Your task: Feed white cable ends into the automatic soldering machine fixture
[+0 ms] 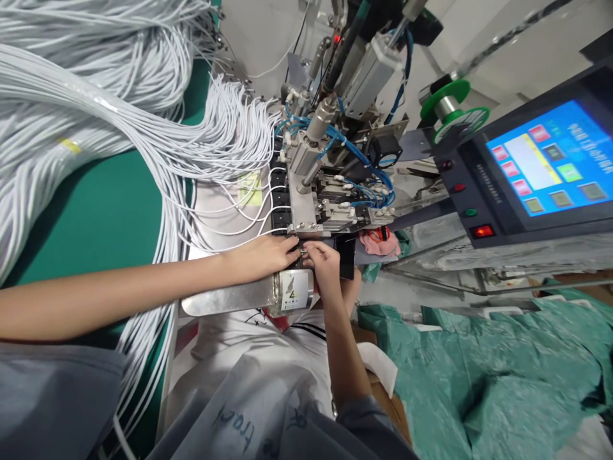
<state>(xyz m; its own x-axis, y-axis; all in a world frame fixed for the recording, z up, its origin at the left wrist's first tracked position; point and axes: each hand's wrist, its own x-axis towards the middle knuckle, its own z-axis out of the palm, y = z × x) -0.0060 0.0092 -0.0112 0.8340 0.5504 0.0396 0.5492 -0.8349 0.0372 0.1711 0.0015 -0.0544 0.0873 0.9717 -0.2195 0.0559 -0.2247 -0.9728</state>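
My left hand (274, 254) lies palm down over the near end of a row of black cable holders (280, 199), at the front of a pneumatic machine (306, 163). Its fingers are bent together, and whatever they press on is hidden. Right beside it, my right hand (324, 257) pinches a small metal cable end (303, 252) between thumb and fingertips. The fingertips of both hands almost meet there. White cables (239, 137) run from a thick bundle at the left into the black holders, and one passes close to my left hand.
A green table (96, 204) carries large bundles of white cable. At the right stand a control panel (550, 156) with a lit touchscreen and a green wire spool (450, 112). A metal plate with a sticker (293, 287) sits just below my hands. Green sheeting (479, 370) lies lower right.
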